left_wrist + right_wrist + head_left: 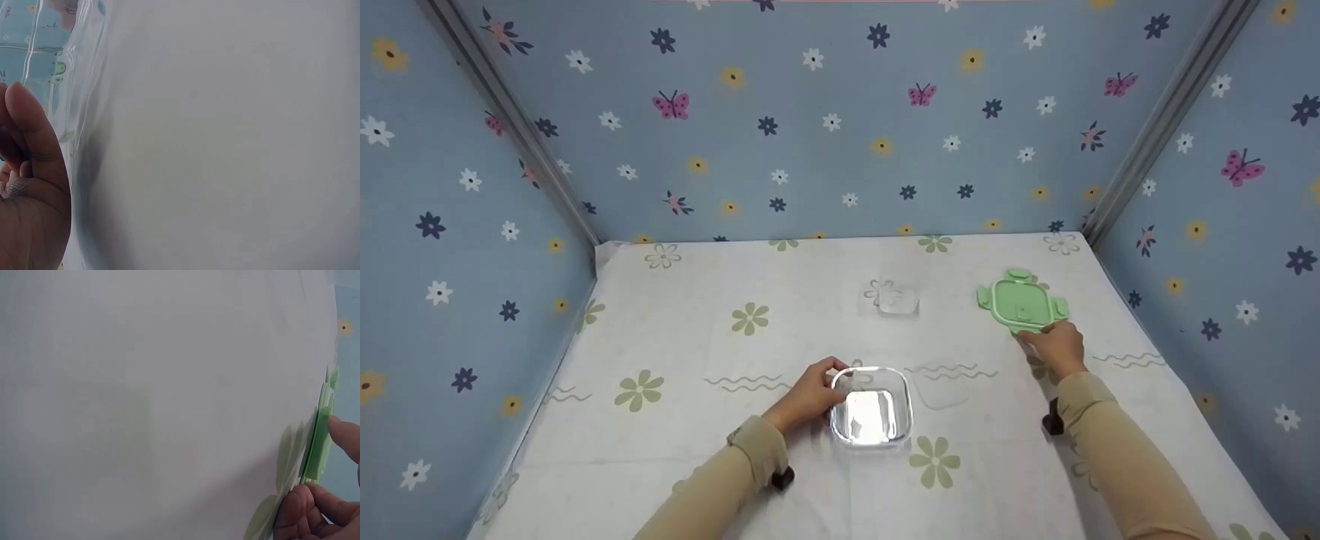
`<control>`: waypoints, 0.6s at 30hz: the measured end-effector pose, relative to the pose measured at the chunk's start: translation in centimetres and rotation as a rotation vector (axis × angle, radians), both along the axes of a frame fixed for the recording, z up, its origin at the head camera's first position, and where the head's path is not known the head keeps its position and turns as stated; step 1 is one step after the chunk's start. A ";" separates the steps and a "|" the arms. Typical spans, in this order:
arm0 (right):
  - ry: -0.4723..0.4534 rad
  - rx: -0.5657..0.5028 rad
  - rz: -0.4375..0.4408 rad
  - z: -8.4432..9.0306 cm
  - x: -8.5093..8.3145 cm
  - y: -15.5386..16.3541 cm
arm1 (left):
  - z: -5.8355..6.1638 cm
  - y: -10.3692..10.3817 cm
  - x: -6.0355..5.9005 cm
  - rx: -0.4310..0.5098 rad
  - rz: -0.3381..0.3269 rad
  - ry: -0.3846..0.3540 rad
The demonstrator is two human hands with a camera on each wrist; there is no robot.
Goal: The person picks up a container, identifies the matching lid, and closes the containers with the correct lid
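My left hand [808,394] grips the left rim of the clear glass container [872,407], near me at the table's [697,465] middle. The green lid [1021,301] lies well apart, up and to the right; my right hand [1056,346] pinches its near edge, so that hand is nearer.

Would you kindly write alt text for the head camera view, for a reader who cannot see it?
A person's left hand holds the left rim of a clear square glass container on a flower-printed tablecloth, while the right hand touches the near edge of a green clip-on lid lying flat farther back. Blue floral walls enclose the table.
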State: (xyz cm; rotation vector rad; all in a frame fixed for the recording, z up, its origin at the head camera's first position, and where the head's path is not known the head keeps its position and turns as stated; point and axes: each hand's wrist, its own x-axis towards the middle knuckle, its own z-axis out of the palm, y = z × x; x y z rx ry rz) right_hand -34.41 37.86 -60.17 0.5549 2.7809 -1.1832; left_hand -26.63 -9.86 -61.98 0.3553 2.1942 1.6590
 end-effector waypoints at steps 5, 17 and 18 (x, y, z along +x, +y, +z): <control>-0.045 -0.013 -0.021 0.1 -0.2 -0.1 | 0.1 0.0 0.1 0.014 0.006 0.005; -0.027 -0.022 -0.036 0.0 -0.4 -0.5 | 0.2 0.0 0.2 -0.028 0.018 0.005; -0.033 -0.025 -0.037 0.1 -0.5 -0.5 | 0.2 0.0 0.2 -0.029 0.018 0.008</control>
